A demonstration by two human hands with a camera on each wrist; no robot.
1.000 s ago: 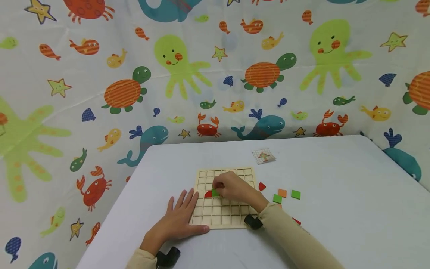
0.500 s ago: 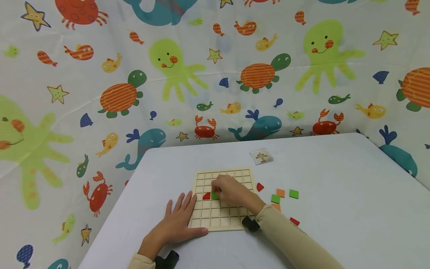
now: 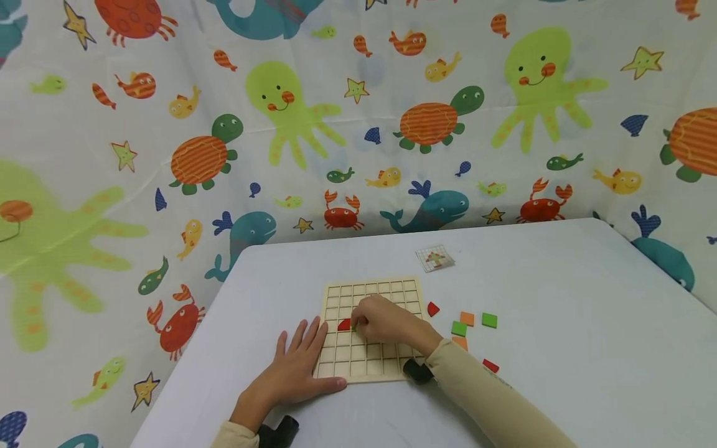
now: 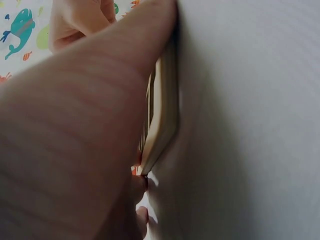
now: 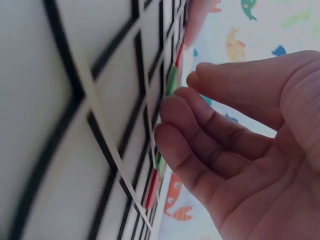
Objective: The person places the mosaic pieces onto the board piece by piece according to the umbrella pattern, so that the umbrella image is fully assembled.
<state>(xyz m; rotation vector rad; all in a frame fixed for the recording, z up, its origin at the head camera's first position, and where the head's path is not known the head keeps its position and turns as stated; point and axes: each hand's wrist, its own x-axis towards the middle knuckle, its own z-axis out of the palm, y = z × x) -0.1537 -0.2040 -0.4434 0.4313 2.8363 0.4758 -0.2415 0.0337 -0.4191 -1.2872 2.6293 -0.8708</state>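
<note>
A wooden grid board [image 3: 358,373] lies on the white table. My left hand [image 3: 299,368] is spread flat along its left edge, with the thumb at the near edge. A red piece with a curved side [image 3: 344,325] sits in a cell at the board's left. Beside it, my right hand [image 3: 386,320] bends over a green tile [image 5: 172,80], pinching at it with thumb and fingertips. In the head view the fingers hide most of that tile. Lower in the right wrist view, another green piece [image 5: 160,162] and a red piece [image 5: 151,190] show among the grid lines.
Right of the board lie a red rounded piece [image 3: 433,309], an orange tile [image 3: 467,318], green tiles [image 3: 490,320] and another red piece [image 3: 490,366]. A pattern card [image 3: 434,257] lies behind the board. A sea-animal curtain [image 3: 313,74] hangs behind the table.
The fingers of my right hand have shifted slightly left and down over the green tile, which now shows less in the head view. My left hand has stayed at the board.
</note>
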